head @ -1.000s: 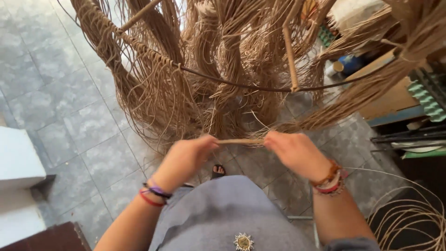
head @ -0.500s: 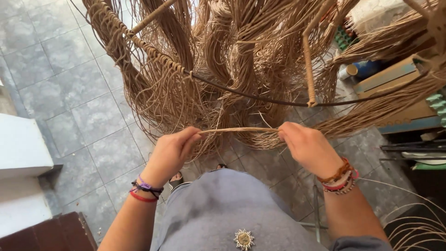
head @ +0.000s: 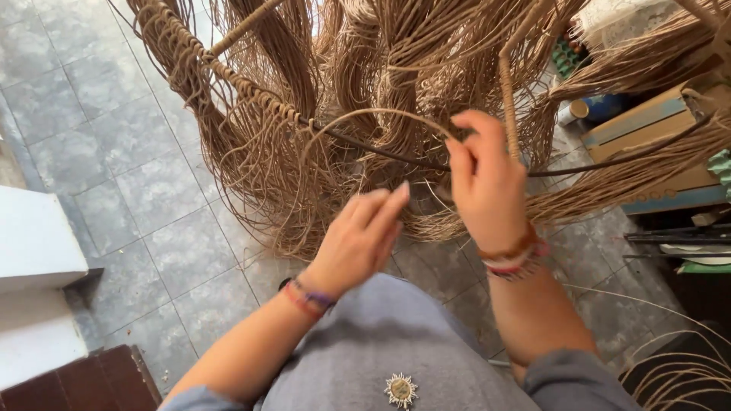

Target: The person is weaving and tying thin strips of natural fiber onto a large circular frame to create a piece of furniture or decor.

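**Two hands work a loop of cane strand at a hanging woven frame**

The right hand (head: pixel 487 186) is raised in front of a mass of tan cane strands (head: pixel 381 99) that hang from a dark wire hoop (head: pixel 396 156). Its grip is narrow: thumb and fingertips pinch a single pale strand (head: pixel 358 116), which arches up and to the left in a loop before dropping among the hanging strands. The hand sits just beside an upright wooden rod (head: pixel 509 99) wrapped with cane.

The left hand (head: pixel 362 236) is lower and nearer the body, fingers stretched out together and pointing up toward the right hand. It is blurred; whether it holds a strand I cannot tell. Both wrists wear coloured bracelets (head: pixel 308 297).

To the left, a braided edge (head: pixel 244 84) runs diagonally along the hoop. Below lies a grey tiled floor (head: pixel 114 175), with a white step (head: pixel 38 236) at the left. At the right stand cardboard boxes (head: pixel 647 125), and a coil of loose cane (head: pixel 678 373) lies at the lower right.
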